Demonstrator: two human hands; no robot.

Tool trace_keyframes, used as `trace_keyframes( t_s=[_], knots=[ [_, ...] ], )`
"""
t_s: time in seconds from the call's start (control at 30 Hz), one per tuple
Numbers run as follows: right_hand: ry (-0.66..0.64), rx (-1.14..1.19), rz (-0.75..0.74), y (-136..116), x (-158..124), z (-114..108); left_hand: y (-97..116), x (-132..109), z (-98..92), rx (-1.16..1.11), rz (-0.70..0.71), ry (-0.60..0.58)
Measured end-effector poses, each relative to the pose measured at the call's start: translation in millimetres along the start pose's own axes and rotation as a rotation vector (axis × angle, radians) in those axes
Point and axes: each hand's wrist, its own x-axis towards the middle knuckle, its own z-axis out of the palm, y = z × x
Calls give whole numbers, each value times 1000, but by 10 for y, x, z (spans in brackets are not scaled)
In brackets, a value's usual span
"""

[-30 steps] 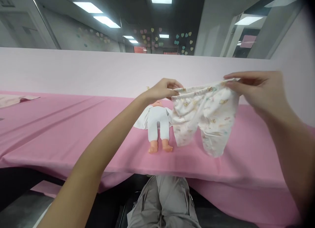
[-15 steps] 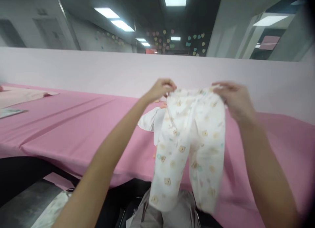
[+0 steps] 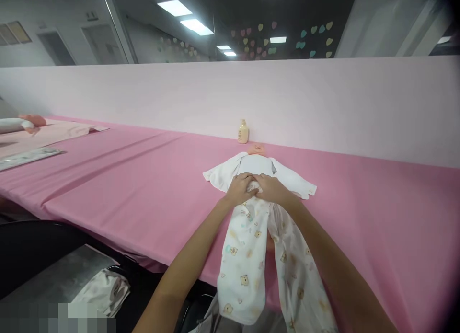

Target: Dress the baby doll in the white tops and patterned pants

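Note:
White baby trousers (image 3: 244,261) with a small bear print lie over the lower body of a doll, their legs hanging past the table's front edge. My left hand (image 3: 241,189) and my right hand (image 3: 270,188) meet at the waistband, fingers closed on it. The doll wears a white long-sleeved top (image 3: 223,172) with both sleeves spread out. Its head (image 3: 257,149) points toward the wall. A bit of its skin shows between the trouser legs.
A cream pump bottle (image 3: 243,132) stands behind the doll on the pink-covered table (image 3: 125,184). At the far left another doll (image 3: 17,124) lies on a pale cloth (image 3: 68,130). Crumpled fabric (image 3: 104,292) rests on a black chair at lower left.
Both hands have come down and closer together, bringing the raised trousers onto the doll. The view has shifted, and the bottle and both sleeves of the top now show.

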Motion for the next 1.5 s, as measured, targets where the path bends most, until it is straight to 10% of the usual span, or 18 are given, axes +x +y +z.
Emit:
trace_keyframes(
  t_s=[0.3,0.53,0.87,1.07,1.3,1.5],
  knots=[
    [58,139,-2,166,47,5,-80,-62,65,57,89,126],
    [-152,780,-199,54,-245,-325,181,-80,9,-698,-281,353],
    [229,1042,142,177,-192,-276,69,-128,-231,-941,-373,-422],
    [-490,1008,-39,139,-362,-441,143,-121,-169,-1307,-341,-137],
    [-11,1425,187,223,-222,-284,171,-144,-196,-1317,-499,-287],
    [-155,1497,215,208,-243,-235,82,-126,-219,-1334,-512,-207]
  ],
)
